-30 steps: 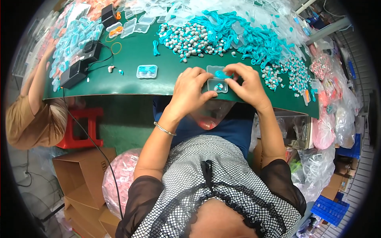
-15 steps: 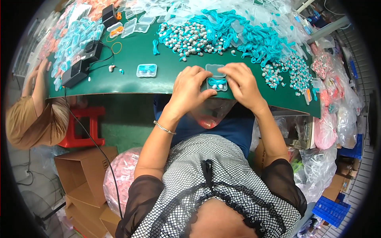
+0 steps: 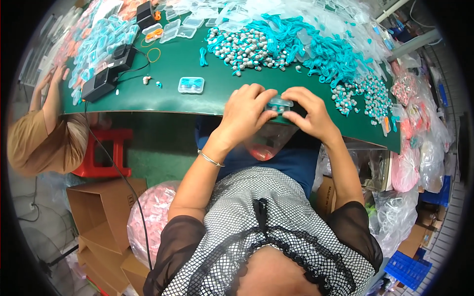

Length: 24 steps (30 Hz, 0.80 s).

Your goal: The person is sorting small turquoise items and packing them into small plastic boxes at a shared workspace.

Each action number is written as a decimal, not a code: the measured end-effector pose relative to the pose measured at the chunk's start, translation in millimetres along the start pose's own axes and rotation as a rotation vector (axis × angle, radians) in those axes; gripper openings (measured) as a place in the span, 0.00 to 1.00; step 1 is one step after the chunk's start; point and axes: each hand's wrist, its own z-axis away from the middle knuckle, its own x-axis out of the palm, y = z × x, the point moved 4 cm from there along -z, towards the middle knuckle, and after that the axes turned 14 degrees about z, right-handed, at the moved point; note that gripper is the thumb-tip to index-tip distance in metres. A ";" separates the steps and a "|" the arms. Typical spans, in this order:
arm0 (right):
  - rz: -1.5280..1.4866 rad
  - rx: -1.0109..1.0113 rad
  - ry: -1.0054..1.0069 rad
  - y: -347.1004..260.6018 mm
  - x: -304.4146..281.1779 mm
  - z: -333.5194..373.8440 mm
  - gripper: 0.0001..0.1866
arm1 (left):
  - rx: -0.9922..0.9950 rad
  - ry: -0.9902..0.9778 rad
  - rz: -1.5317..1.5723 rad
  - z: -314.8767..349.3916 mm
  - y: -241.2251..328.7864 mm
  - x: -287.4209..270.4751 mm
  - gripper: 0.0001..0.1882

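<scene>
At the near edge of the green table, my left hand [image 3: 247, 111] and my right hand [image 3: 312, 114] grip a small clear plastic box [image 3: 280, 103] from both sides. Fingers press on its lid and thumbs hold its front. The lid is tilted down over the teal contents, which my fingers partly hide. A second clear box [image 3: 191, 85] with a teal cord inside lies to the left, closed. Beyond my hands is a heap of small grey-white and teal plugs [image 3: 242, 47], and next to it a pile of teal cords [image 3: 321, 49].
Black box-shaped devices [image 3: 101, 85] with a cable stand at the left. Teal-filled boxes [image 3: 103, 44] are heaped behind them. A co-worker's arm [image 3: 49, 108] rests at the far left edge. A clear bag [image 3: 269, 140] hangs below the table edge. More plugs [image 3: 375, 96] lie right.
The box's lid, standing open before, has swung down over the contents. My right thumb has come to the box's front. The view has shifted slightly.
</scene>
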 end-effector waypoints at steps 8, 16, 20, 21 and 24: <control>-0.028 0.080 0.040 -5.9 19.7 5.6 0.15 | 0.099 0.003 0.057 6.9 -5.8 -0.7 0.13; -0.045 -0.062 -0.034 -22.7 32.3 -39.5 0.18 | 0.125 0.105 -0.319 24.5 -6.9 -53.7 0.15; 0.267 -0.077 0.212 -4.0 29.2 -97.1 0.11 | 0.033 0.152 -0.479 38.3 -17.1 -85.4 0.19; 0.382 -0.083 0.246 -0.4 32.8 -116.2 0.10 | 0.034 0.156 -0.486 39.6 -15.9 -87.4 0.19; 0.587 -0.030 0.253 26.2 55.1 -163.9 0.08 | 0.042 0.210 -0.496 35.7 -13.9 -86.4 0.22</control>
